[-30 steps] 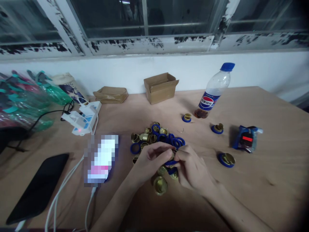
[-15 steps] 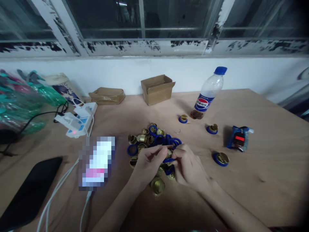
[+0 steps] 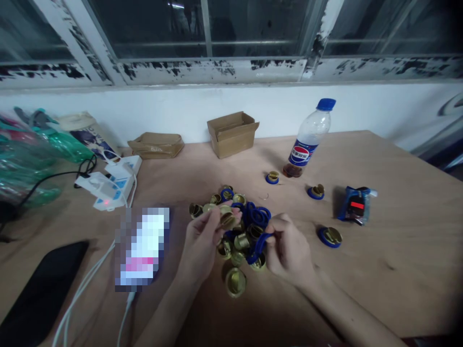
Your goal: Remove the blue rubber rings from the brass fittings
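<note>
Between its thumb and fingers, my left hand (image 3: 202, 236) holds a brass cap (image 3: 227, 219) over the left side of the pile. My right hand (image 3: 287, 246) pinches a blue ring (image 3: 266, 237) at the pile's right edge. Below and between the hands lie several loose brass caps (image 3: 241, 241) mixed with blue rings (image 3: 257, 212). One brass cap (image 3: 236, 282) rests alone at the near side. Off to the right, brass caps seated in blue rings stand apart: one near (image 3: 330, 236), one farther (image 3: 316, 191), one by the bottle (image 3: 272, 177).
A cola bottle (image 3: 306, 140) and an open cardboard box (image 3: 233, 135) stand at the back, beside a flattened brown packet (image 3: 157, 145). A blue plastic packet (image 3: 356, 206) lies right. Leftward are a lit phone (image 3: 144, 246), a dark phone (image 3: 43, 289), a power strip (image 3: 117, 188) and cables.
My hands have moved apart. The left hand has shifted left with a brass cap, and the right hand keeps a blue ring. The view has shifted slightly.
</note>
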Available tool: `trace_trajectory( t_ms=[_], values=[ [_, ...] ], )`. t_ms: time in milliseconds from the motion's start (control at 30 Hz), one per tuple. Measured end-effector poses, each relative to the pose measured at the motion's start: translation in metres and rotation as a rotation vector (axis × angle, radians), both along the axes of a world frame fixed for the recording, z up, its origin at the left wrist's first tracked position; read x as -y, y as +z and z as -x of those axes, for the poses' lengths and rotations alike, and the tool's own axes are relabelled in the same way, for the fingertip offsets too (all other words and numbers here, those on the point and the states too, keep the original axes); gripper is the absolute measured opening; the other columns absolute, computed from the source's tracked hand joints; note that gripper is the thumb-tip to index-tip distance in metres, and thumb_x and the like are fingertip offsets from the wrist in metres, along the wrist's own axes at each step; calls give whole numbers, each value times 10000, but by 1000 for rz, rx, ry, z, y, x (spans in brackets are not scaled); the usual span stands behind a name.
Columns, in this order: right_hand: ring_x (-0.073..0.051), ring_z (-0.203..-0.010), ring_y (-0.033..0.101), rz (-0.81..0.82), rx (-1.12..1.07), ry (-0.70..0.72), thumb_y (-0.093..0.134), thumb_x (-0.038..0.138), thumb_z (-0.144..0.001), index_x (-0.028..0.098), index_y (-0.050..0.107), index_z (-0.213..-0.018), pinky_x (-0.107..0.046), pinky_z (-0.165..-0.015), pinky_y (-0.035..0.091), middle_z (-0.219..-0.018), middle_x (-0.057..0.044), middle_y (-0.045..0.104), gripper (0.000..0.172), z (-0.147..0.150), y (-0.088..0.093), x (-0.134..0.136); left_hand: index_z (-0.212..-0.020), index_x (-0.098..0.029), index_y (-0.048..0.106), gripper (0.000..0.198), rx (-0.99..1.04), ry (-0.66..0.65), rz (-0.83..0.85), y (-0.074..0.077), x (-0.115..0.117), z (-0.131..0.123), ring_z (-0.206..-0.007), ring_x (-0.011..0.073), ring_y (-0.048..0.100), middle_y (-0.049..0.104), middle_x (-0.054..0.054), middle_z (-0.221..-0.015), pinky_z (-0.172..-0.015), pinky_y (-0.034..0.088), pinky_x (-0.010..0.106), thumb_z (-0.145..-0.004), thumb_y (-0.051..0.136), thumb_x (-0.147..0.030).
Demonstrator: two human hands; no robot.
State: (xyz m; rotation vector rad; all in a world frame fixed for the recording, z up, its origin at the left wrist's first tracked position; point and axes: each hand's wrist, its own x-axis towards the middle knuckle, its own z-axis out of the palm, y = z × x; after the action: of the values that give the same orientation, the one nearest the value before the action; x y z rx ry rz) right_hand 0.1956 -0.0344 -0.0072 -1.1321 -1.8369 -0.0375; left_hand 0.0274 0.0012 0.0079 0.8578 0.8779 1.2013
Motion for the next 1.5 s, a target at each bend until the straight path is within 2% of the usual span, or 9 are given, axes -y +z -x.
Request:
trace_trajectory(
  t_ms=[67,167,367,533,633,733,1000,1167,1500],
  values=[
    [-123,-614,493,-7,-52,-66,448,107,-871,204,441,-937,-252,-538,402,-752,7,477,118,0,4,0,-986,-191,721,251,-23,59,-25,1,-2,2,-968,174,695,733,65,-1049,-907,540,294,-837,652,-380],
    [-109,-599,499,23,-117,-145,516,158,-884,200,479,-947,-239,-552,417,-738,17,500,83,3,11,0,-1059,-188,696,300,-78,-12,-79,3,0,-2,-997,204,688,717,89,-1080,-876,560,313,-827,663,-375],
    [-102,-521,495,278,-308,-311,554,276,-884,205,507,-909,-230,-506,414,-642,45,515,89,-1,12,-9,-1039,-213,677,319,-207,54,-239,3,5,-7,-874,211,722,714,50,-1046,-821,597,375,-731,749,-250],
    [-115,-569,542,501,-476,-127,568,318,-866,208,475,-1029,-240,-489,429,-816,-5,594,217,-7,11,-15,-1131,-231,632,469,-722,276,-663,-1,9,-4,-994,235,687,716,57,-1075,-897,575,405,-690,783,-186],
    [-121,-628,537,442,-487,12,524,253,-891,214,522,-979,-251,-549,441,-802,-5,566,97,-5,17,-9,-1169,-223,603,466,-910,336,-937,-5,11,-5,-990,218,687,713,66,-1095,-896,580,382,-732,756,-169],
    [-122,-653,522,348,-344,156,518,154,-868,210,577,-915,-265,-587,433,-795,-7,536,94,-1,23,-1,-1264,-211,531,516,-958,301,-1061,-8,11,-5,-971,188,693,710,70,-1104,-884,583,339,-784,706,-142],
    [-102,-644,479,293,-250,265,533,85,-821,173,617,-912,-245,-562,392,-791,-8,500,152,7,21,4,-1263,-204,497,490,-1025,299,-975,-9,12,-4,-962,179,692,717,55,-1069,-870,578,311,-803,638,-115],
    [-77,-511,386,499,-284,318,523,124,-849,181,610,-959,-228,-491,319,-600,70,362,151,9,17,6,-1133,-214,554,360,-1031,287,-961,-6,14,-3,-928,189,685,708,45,-1029,-824,583,326,-795,599,-102],
    [-76,-484,312,712,-428,403,507,221,-893,192,557,-941,-240,-470,254,-572,94,294,74,8,12,5,-1138,-201,544,374,-980,283,-1036,-14,11,-3,-937,196,642,674,66,-999,-826,569,355,-789,581,-74]
  ],
)
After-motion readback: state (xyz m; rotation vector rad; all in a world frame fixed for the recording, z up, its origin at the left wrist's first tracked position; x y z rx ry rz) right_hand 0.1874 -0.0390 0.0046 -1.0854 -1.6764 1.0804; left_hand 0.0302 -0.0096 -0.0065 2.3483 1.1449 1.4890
